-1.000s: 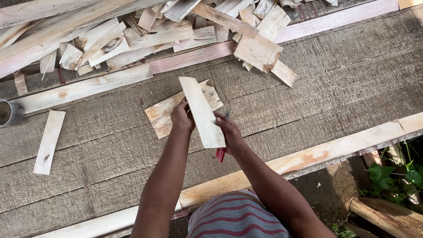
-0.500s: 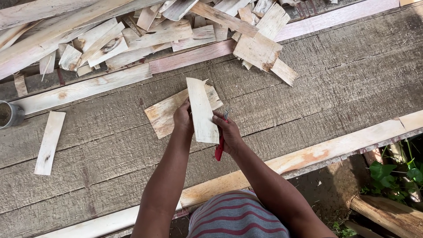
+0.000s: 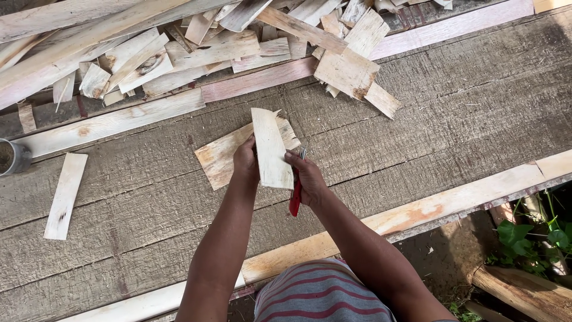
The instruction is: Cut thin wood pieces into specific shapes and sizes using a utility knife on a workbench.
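Observation:
A pale wooden slat (image 3: 271, 146) stands upright over the grey plank table (image 3: 453, 119). My left hand (image 3: 245, 162) grips its left edge. On the other side my right hand (image 3: 307, 177) touches the slat's right edge and also holds a red-handled tool (image 3: 295, 197), its metal tip showing just above the fingers. Under the slat a wider flat board (image 3: 220, 156) lies on the table.
A heap of wood offcuts (image 3: 196, 42) fills the table's far side. One loose slat (image 3: 65, 195) lies at the left, near a grey tin can (image 3: 13, 158) at the left edge. Pale battens (image 3: 417, 214) run along the near edge; green plants (image 3: 536, 238) grow below right.
The slat in my hands has turned from a leaning angle to nearly upright and moved slightly away from me. Both hands keep their hold.

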